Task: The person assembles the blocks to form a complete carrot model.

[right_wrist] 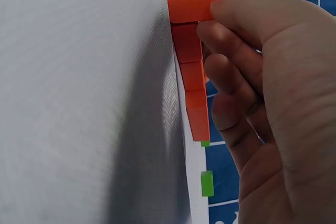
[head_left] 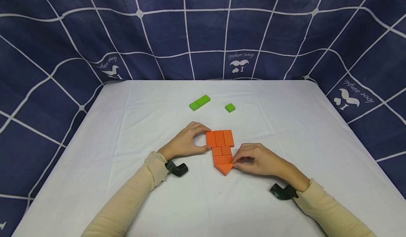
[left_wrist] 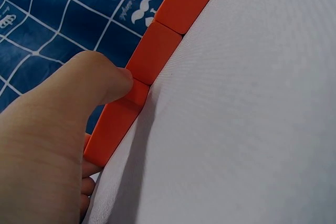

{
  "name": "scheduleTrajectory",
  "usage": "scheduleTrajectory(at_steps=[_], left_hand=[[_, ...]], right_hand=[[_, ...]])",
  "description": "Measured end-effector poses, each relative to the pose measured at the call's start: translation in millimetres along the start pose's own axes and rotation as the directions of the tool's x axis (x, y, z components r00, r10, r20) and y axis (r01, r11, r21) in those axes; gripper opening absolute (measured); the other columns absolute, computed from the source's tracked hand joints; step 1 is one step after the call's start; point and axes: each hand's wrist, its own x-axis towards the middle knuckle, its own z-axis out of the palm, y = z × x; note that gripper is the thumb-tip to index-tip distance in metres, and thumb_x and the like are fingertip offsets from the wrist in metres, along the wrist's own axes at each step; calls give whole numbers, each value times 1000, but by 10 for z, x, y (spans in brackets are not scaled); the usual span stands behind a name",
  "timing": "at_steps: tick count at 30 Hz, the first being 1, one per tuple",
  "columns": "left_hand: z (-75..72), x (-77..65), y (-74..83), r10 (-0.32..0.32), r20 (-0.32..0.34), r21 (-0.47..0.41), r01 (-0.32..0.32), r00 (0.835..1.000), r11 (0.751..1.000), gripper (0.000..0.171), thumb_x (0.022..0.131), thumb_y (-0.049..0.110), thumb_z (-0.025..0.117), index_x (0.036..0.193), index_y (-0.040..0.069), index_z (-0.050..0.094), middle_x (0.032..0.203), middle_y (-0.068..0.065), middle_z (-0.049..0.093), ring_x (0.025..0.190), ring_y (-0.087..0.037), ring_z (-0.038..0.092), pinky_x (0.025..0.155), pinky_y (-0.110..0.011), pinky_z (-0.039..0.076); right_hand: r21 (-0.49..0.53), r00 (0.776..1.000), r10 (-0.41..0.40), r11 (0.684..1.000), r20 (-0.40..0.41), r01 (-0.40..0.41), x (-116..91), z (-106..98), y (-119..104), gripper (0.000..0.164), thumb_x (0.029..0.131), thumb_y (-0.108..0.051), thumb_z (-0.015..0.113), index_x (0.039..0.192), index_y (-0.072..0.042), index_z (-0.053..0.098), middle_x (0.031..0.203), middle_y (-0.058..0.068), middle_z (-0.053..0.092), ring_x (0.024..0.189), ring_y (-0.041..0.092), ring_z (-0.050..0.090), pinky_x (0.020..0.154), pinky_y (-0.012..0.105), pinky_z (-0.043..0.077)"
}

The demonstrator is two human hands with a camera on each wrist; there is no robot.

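Head view: note the flat, orange block assembly, used below as the landmark. It lies on the white, cloth-covered table.

Assembly layout, far end to near end:
- Far row: three orange rectangular blocks, long sides together.
- Second row: two small orange blocks, side by side.
- Third row: one orange crosswise block.
- Near end: one orange triangular block, its apex toward you.

Left hand: at the assembly's left side. Your thumb and fingers form a C-shaped grip on the leftmost far-row block, fingertips at its far end and thumb at its near corner. The left wrist view shows the thumb contact; some fingers are hidden.

Right hand: at the assembly's right side. Your thumb and index fingertip are nearly together and pinch the triangular block's right corner. The right wrist view shows the other fingers loosely bent.

Beyond the assembly, toward its left, a green rectangular block and a shorter green block touch end to end. Beyond its far row's right end lies a separate green square block. A navy, white-gridded fabric curtain stands behind all of these.
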Motion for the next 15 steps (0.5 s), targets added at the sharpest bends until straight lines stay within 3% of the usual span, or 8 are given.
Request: scheduleTrajectory(at_steps=[10, 15], left_hand=[[9, 9, -21, 9, -7, 8, -9, 1000, 1000, 56, 84, 42, 80, 132, 17, 66, 129, 2, 62, 126, -15, 51, 113, -40, 43], [6, 7, -21, 5, -5, 7, -5, 1000, 1000, 57, 84, 43, 80, 133, 17, 66, 130, 2, 63, 127, -16, 51, 113, -41, 43]], right_hand=[[-5, 999, 34, 999, 4, -34, 5, -5, -7, 25, 85, -9, 84, 100, -28, 78, 95, -20, 71, 85, -1, 63, 75, 17, 54], [-31, 1000, 10, 999, 0, -10, 19, -4, -7, 24, 85, -8, 83, 100, -26, 77, 94, -16, 72, 83, 2, 64, 76, 17, 54]])
